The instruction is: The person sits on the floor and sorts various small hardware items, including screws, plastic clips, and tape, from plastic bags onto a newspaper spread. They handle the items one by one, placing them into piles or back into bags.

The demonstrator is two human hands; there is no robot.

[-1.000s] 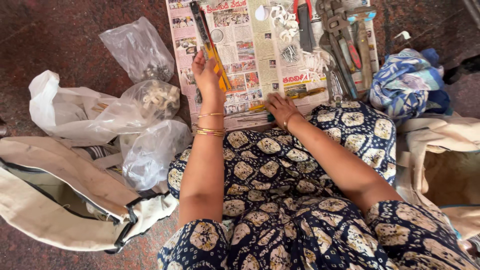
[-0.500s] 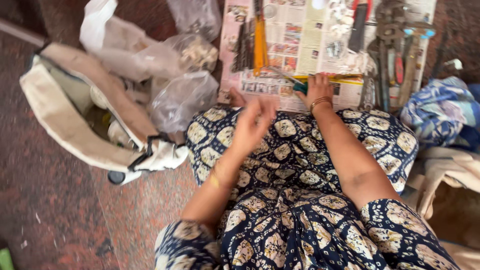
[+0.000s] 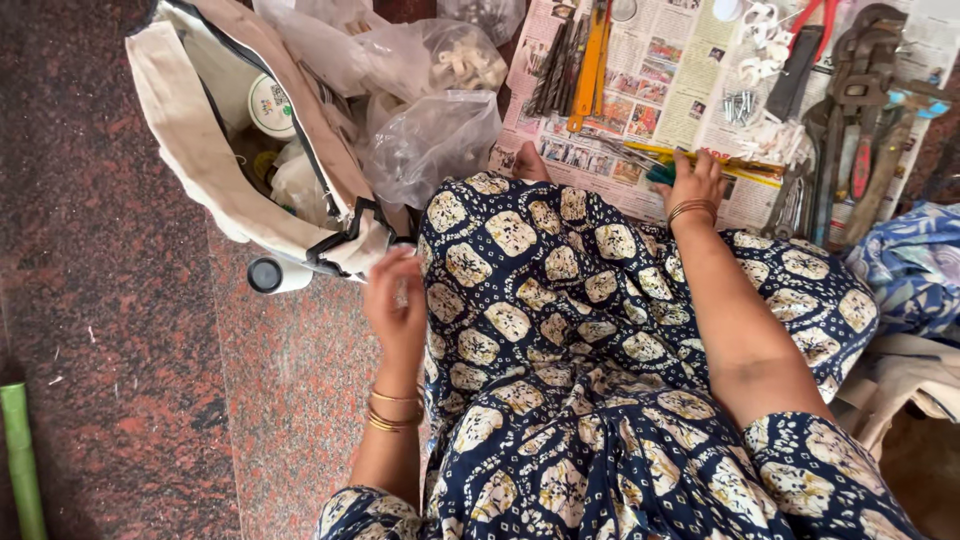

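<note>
Left hand [image 3: 395, 300], fingers loosely curled on nothing, hovers near the canvas bag [image 3: 200, 150]; right hand [image 3: 692, 180] clamps a green-handled tool [image 3: 660, 174] on the newspaper [image 3: 680, 90].

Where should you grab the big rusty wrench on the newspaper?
Probably by its long straight handle, coming from above at the end nearest the person. The rusty wrench lies flat on the newspaper, its heavy jaw end pointing away and other tools crowding both sides, so the handle is the easiest part to grip.

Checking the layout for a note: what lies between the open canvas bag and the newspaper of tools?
Head view: clear plastic bags lie between canvas bag and newspaper.
</note>
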